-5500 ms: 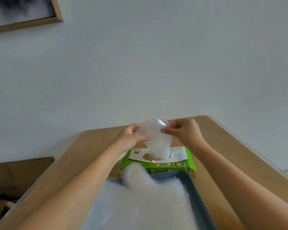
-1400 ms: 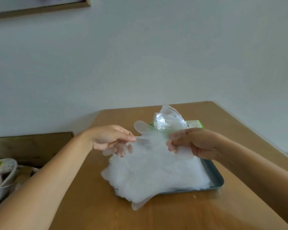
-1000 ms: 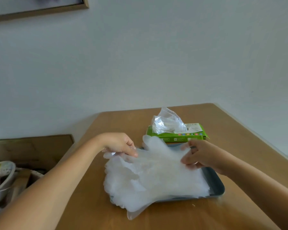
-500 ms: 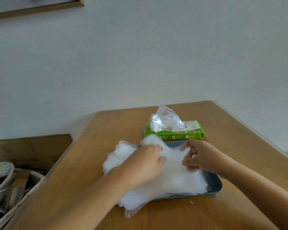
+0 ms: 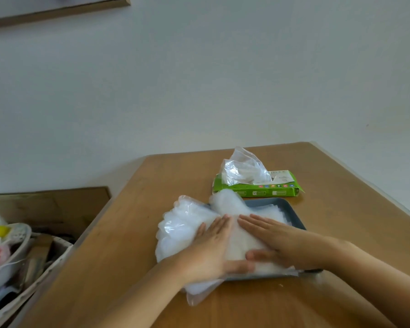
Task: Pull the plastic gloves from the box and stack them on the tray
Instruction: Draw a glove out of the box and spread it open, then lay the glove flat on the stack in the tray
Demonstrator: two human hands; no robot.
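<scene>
Clear plastic gloves (image 5: pixel 182 223) lie piled on the grey tray (image 5: pixel 263 201), spilling over its left edge onto the desk (image 5: pixel 341 209). Both grips are released: the left grip (image 5: pixel 208 252) and right grip (image 5: pixel 277 240) press flat, fingers straight, side by side on the pile. Just behind the tray sits the green box (image 5: pixel 258 192), with more plastic sticking out of its top.
</scene>
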